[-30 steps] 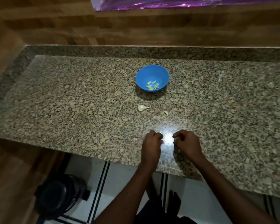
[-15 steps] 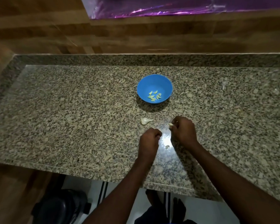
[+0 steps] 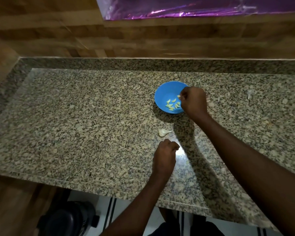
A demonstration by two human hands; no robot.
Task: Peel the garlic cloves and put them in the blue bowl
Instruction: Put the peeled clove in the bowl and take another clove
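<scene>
The blue bowl stands on the granite counter and holds several peeled garlic cloves. My right hand hovers over the bowl's right rim and pinches a small pale clove at its fingertips. An unpeeled garlic clove lies on the counter between the bowl and my left hand. That hand rests on the counter with its fingers curled; I see nothing in it.
A small scrap of peel lies right of my left hand, and another pale bit lies at the far right. A wooden wall backs the counter, with purple foil above. A dark round object sits on the floor below the counter's edge.
My right hand moved from near the counter's front edge, past the spot beside the unpeeled clove, up to the bowl with a clove. My left hand stayed about where it was.
</scene>
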